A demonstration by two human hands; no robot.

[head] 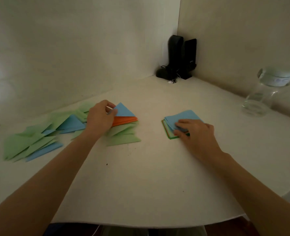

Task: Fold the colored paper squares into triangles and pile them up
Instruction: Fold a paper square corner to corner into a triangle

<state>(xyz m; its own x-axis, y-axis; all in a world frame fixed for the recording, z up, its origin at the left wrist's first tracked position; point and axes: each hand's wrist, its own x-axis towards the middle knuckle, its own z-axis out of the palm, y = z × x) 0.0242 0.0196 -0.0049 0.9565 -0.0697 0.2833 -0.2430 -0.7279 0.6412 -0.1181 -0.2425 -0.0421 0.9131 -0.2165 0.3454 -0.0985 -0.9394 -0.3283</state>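
Note:
My left hand (101,117) pinches the left corner of a folded blue triangle (124,111), which lies on top of a pile of orange and green triangles (125,126). More green and blue triangles (38,138) are spread out to the left of that pile. My right hand (194,132) rests on a stack of unfolded squares (183,118) with a blue sheet on top; its fingers curl at the stack's near corner, and I cannot tell whether they pinch a sheet.
The white table (141,176) sits in a corner between two walls. Black speakers (180,58) with cables stand at the back corner. A clear glass jar (265,94) stands at the right. The table's front edge runs close to my body.

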